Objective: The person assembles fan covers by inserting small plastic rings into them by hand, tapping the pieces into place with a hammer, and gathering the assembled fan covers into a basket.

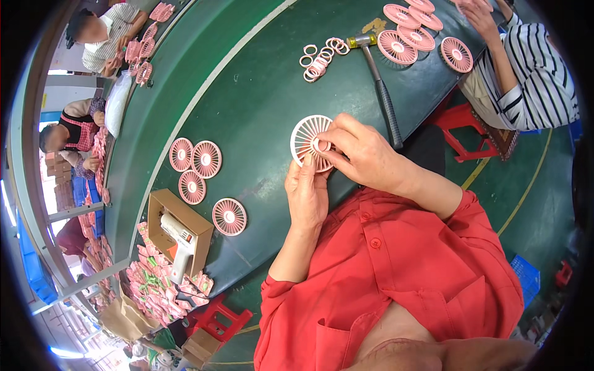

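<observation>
A round, pale pink spoked fan grille [301,131] is held over the green table, tilted toward me. My left hand [307,195] grips its lower edge, thumb in front and fingers behind. With thumb and fingertips, my right hand [368,154] pinches a small pink ring [320,146] against the hub of the grille. My fingers partly hide the hub, so I cannot tell how far the ring sits on it. Similar loose rings [317,69] lie in a heap farther off. A mallet [382,93] with a yellow head lies beyond my right hand.
Several finished-looking pink grilles [206,159] lie on the table [260,105] at left. A cardboard box [199,224] holds a white pistol-shaped tool [179,244], beside a pile of pink parts [164,278]. More grilles [397,47] lie far right, near a co-worker in a striped top [532,74].
</observation>
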A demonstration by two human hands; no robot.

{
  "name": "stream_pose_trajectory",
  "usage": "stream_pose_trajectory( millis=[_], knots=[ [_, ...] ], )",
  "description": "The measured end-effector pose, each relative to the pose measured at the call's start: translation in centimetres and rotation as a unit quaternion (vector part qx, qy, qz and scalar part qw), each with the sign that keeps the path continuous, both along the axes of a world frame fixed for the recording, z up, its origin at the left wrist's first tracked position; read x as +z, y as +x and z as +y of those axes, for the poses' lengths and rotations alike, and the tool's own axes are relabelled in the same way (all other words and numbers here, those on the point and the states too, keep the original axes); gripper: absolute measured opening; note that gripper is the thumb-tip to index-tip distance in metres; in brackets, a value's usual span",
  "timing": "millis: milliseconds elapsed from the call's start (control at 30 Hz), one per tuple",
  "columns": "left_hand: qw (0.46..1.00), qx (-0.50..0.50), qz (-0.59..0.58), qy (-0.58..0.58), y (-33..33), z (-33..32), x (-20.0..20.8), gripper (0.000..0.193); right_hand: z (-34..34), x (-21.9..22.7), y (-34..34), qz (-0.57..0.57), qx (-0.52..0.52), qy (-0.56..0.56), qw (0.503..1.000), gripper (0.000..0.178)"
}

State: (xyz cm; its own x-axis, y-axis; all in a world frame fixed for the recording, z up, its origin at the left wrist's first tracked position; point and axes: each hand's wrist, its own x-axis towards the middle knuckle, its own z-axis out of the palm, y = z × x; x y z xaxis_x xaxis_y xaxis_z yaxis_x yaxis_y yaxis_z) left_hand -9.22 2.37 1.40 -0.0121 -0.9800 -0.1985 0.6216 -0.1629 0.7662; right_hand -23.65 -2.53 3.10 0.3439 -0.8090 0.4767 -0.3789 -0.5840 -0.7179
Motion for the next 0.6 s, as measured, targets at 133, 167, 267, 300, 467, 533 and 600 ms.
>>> stream_pose_trajectory(
  millis=[133,167,267,300,467,533,600],
  knots=[
    [0.997,0.023,-0.063,-0.031,-0.3,0.6,-0.8,0.03,0.1,0.2,0.4,-0.009,-0.014,0.008,1.0,0.021],
    [0.997,0.023,-0.064,-0.032,-0.3,0.7,-1.0,0.03,0.1,0.3,0.5,-0.016,-0.014,0.017,1.0,0.021],
    [0.989,0.048,-0.133,-0.05,0.0,0.6,-1.1,0.028,0.1,0.2,0.7,-0.032,-0.012,0.012,0.999,0.019],
    [0.991,0.044,-0.116,-0.052,0.3,0.4,-0.9,0.027,0.1,0.0,0.8,-0.032,-0.013,0.012,0.999,0.019],
    [0.96,0.085,-0.256,-0.071,0.3,0.1,-0.5,0.023,0.3,-0.7,1.4,-0.059,-0.023,0.028,0.998,0.023],
    [0.945,0.094,-0.295,-0.109,-0.1,0.2,-0.4,0.021,0.2,-1.0,1.5,-0.09,-0.024,0.036,0.995,0.024],
    [0.932,0.105,-0.314,-0.149,-0.2,0.1,-0.6,0.017,0.0,-1.1,1.5,-0.121,-0.023,0.043,0.991,0.026]
  ],
)
